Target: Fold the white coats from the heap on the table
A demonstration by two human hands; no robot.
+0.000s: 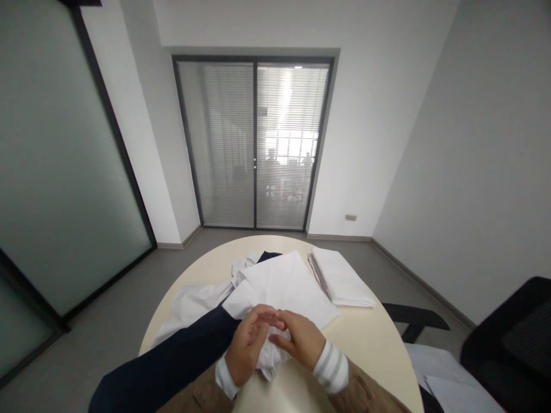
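Note:
A white garment (279, 284) lies spread on the round cream table (370, 338) in front of me. Both of my hands meet over its near edge. My left hand (247, 343) has its fingers curled and pinches a fold of the white cloth. My right hand (299, 337) also grips the same bunched fabric, thumb towards the left hand. A dark navy garment (172, 358) lies across the table's near left, running under the white one and hanging off the edge.
A neatly folded stack of white cloth (340, 278) sits at the table's far right. A black chair (512, 338) stands to the right, with papers (451, 381) beside it. Glass doors with blinds (253, 143) face me; a frosted glass wall (55, 172) is on the left.

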